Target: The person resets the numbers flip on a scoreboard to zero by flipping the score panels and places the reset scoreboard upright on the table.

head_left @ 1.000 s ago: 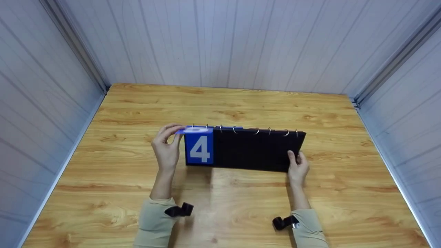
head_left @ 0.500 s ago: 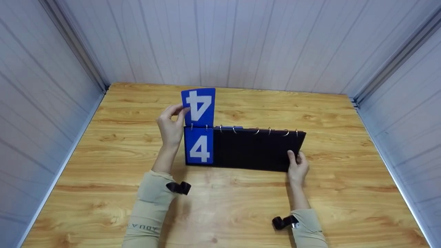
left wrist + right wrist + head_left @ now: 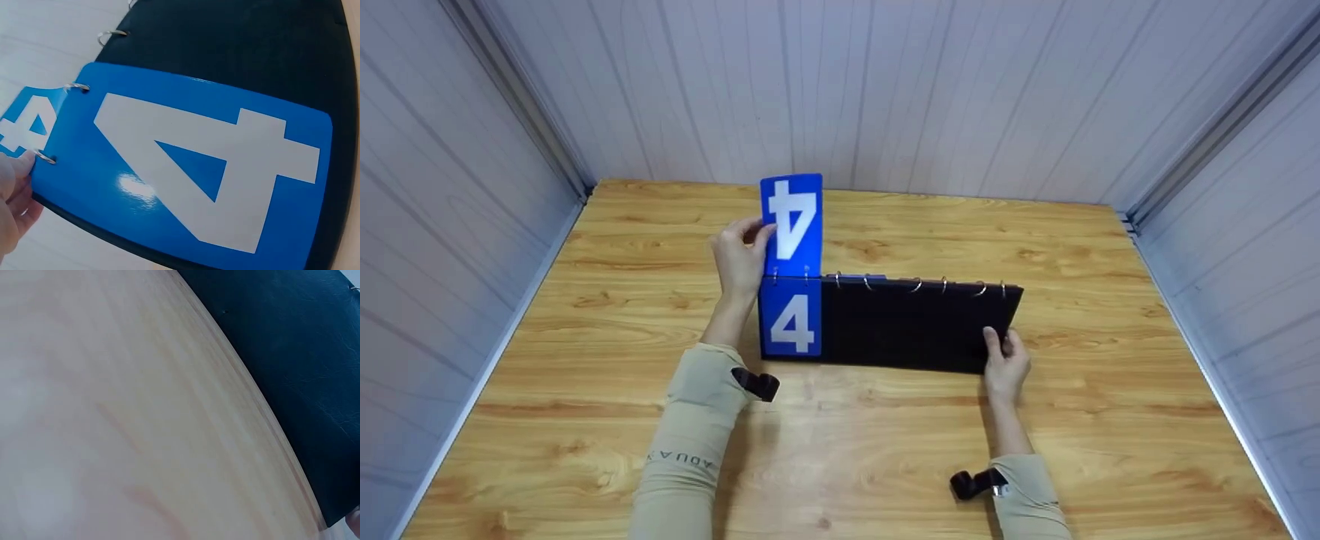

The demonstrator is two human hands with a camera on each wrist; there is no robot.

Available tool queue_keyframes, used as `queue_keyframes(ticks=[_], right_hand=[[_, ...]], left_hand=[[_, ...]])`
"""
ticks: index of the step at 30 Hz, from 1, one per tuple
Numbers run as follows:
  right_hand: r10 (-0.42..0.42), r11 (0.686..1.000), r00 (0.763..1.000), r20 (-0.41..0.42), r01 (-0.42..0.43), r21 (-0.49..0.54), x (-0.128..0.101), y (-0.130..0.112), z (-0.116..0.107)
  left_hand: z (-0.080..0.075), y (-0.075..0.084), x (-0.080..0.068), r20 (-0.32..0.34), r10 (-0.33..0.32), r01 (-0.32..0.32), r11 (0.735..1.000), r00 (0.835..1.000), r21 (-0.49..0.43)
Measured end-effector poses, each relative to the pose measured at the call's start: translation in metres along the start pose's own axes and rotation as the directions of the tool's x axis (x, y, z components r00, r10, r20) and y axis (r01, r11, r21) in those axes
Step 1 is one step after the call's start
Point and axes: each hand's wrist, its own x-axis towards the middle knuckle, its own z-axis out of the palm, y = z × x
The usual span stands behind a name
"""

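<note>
Head view: a black flip scoreboard (image 3: 919,324) stands mid-desk (image 3: 585,375). The left hand (image 3: 740,262) pinches the edge of a blue number card (image 3: 791,225) raised upright on its rings, above another blue 4 (image 3: 791,324). The right hand (image 3: 1005,364) grips the board's lower right corner.

Left wrist view: glossy card (image 3: 197,174), looks thin, light, a bit slippery; best held by an edge near the rings (image 3: 45,157).

Right wrist view: only the board (image 3: 292,354) and the desk (image 3: 112,410); the hand barely shows.
</note>
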Motion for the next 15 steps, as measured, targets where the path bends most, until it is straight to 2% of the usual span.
queue_keyframes(ticks=[3, 7, 10, 15], right_hand=[[0.000, 1.000, 1.000, 0.001, 0.000, 0.021, -0.0001, -0.0002, 0.0003], [0.002, 1.000, 1.000, -0.004, -0.002, 0.013, 0.0007, -0.0010, 0.0002], [0.010, 1.000, 1.000, -0.009, -0.010, -0.008, 0.0009, -0.0015, 0.0003], [0.025, 1.000, 1.000, -0.010, -0.025, -0.016, 0.0013, -0.0019, 0.0002]], left_hand=[[0.0004, -0.0027, 0.0021, 0.065, -0.104, 0.102, 0.994, 0.992, 0.028], [-0.0005, -0.0050, 0.0039, 0.130, -0.220, 0.209, 0.973, 0.967, 0.095], [-0.0015, -0.0063, 0.0041, 0.155, -0.260, 0.239, 0.961, 0.953, 0.142], [-0.0044, -0.0069, 0.0027, 0.193, -0.251, 0.217, 0.959, 0.949, 0.183]])
